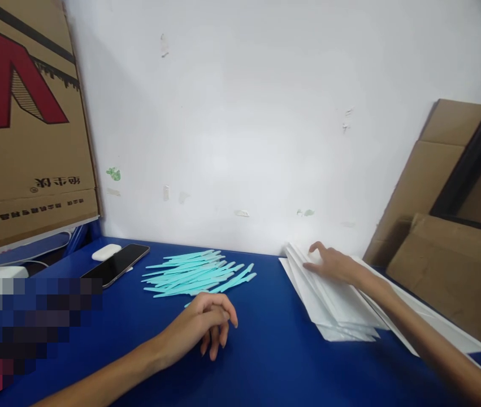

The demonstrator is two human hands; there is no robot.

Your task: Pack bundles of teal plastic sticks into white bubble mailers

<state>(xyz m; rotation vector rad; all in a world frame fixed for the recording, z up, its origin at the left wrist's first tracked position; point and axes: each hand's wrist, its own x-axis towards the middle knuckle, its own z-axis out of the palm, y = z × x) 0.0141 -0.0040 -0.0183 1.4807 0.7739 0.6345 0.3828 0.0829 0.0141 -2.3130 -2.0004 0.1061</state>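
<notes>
My left hand (212, 322) hovers over the blue table with its fingers loosely bent and apart, holding nothing visible. Just beyond it lies a loose pile of slim turquoise sticks with pale capped ends, which look like eyebrow razors (193, 272). The tip of one stick shows at the edge of my left hand. On the right, my right hand (329, 263) rests over a fanned stack of white padded envelopes (329, 305). Its thumb and index finger are spread at the upper part of the stack; the other fingers are hidden.
A smartphone (117, 264) and a white earbud case (107, 252) lie at the table's left. More white envelopes (435, 328) extend under my right forearm. Cardboard boxes (24, 158) stand at left, with folded cardboard (456, 271) at right. A white wall (244, 113) closes off the back.
</notes>
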